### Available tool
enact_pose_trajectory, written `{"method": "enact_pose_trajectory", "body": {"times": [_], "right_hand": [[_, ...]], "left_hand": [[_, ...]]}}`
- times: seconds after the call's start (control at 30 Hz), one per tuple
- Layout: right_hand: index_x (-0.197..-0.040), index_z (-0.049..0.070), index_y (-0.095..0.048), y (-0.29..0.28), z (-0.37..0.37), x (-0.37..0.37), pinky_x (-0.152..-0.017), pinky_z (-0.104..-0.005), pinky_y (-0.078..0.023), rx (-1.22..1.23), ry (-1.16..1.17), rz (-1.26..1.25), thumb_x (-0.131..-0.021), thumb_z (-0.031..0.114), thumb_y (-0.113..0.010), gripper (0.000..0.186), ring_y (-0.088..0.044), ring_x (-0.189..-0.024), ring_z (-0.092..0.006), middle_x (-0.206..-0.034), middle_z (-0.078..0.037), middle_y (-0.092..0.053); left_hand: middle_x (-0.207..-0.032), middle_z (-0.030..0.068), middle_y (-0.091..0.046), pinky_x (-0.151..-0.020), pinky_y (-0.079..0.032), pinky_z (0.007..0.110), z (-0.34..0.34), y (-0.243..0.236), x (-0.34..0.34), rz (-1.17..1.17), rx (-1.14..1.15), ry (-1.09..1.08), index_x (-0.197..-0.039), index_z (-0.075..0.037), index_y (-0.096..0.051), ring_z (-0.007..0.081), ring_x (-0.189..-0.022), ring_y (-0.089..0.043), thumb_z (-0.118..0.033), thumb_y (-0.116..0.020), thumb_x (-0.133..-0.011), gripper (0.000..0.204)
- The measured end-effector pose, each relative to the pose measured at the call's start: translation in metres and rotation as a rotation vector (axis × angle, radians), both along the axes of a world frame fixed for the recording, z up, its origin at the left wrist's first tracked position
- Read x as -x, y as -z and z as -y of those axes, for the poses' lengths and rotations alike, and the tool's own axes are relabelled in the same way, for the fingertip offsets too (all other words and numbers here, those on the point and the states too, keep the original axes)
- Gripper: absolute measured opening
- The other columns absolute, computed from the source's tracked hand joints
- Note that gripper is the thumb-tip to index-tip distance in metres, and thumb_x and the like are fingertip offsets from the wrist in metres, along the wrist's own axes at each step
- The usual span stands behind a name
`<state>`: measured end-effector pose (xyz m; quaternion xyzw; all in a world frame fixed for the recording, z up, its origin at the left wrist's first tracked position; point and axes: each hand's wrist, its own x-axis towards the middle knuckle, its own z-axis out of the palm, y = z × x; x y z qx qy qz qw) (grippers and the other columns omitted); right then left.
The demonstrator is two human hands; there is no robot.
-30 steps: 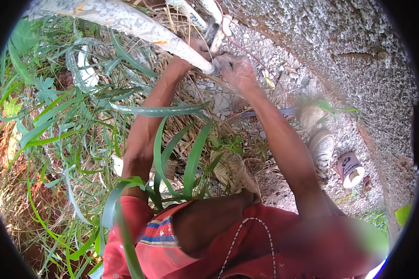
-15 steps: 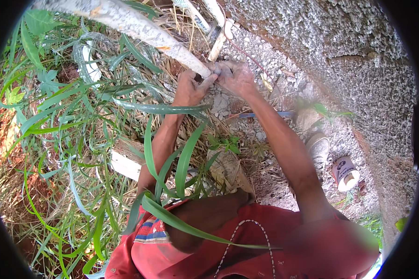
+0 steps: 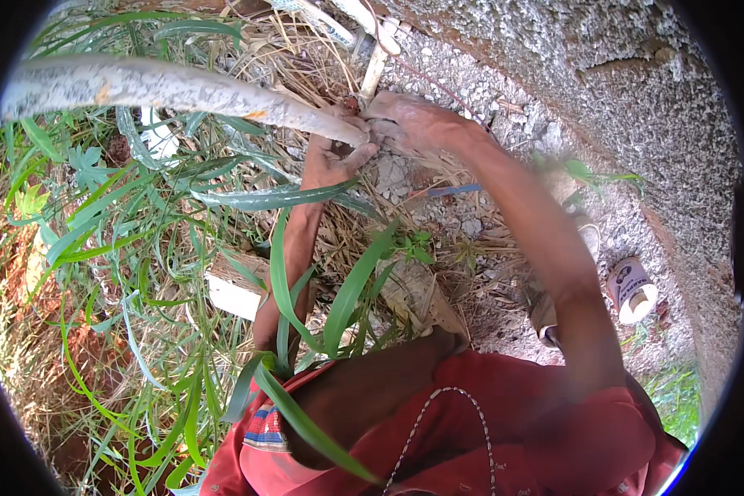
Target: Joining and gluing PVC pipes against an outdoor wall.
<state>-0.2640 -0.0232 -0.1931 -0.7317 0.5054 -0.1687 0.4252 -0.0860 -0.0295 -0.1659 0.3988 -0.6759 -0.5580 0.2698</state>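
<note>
A long pale pipe (image 3: 182, 91), blotched grey with orange marks, slants in from the upper left. Its lower end lies in my left hand (image 3: 332, 157), whose thumb and fingers close round it. My right hand (image 3: 417, 122) is beside that end, back turned up and fingers curled inward; what they grip, if anything, is hidden. Just above the hands stands the short end of a thin cream pipe (image 3: 374, 73). Below them lies grey rubble (image 3: 393, 175).
A rough concrete wall (image 3: 620, 91) rises on the right. Long-leaved grass (image 3: 140, 248) crowds the left, some blades crossing my left arm. White pipes (image 3: 364, 21) lie at the top. A blue strip (image 3: 453, 190), a wooden block (image 3: 236, 289) and an open can (image 3: 632, 289) are nearby.
The pipe's upper part has swung down and lies flatter. My right hand has turned and shifted slightly upward, its elbow moving outward. My left hand stays on the pipe's end.
</note>
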Motion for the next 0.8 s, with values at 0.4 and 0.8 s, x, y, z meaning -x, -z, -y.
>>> {"method": "enact_pose_trajectory", "body": {"times": [0.4,0.8], "right_hand": [[-0.095,0.011,-0.061,0.006,-0.026,0.016,-0.061,-0.0377,-0.047,-0.432,0.276,0.299,-0.088,0.036,-0.046,0.030,-0.054,-0.060,-0.0130,-0.071,-0.004,-0.058],[-0.097,-0.001,-0.060,-0.020,-0.022,0.003,-0.031,-0.0181,-0.029,-0.984,0.017,0.454,-0.089,0.043,-0.039,0.049,-0.045,-0.039,-0.0060,-0.062,-0.013,-0.060]], "left_hand": [[-0.086,0.0041,-0.056,-0.083,-0.039,0.033,-0.026,-0.015,-0.010,0.076,-0.094,-0.081,-0.080,-0.005,-0.058,0.0184,-0.090,-0.050,-0.002,-0.070,-0.068,0.017],[-0.103,0.0061,-0.045,-0.080,-0.041,0.033,-0.035,-0.027,-0.014,0.203,-0.062,0.040,-0.085,-0.002,-0.058,0.0193,-0.095,-0.046,-0.008,-0.069,-0.070,0.019]]}}
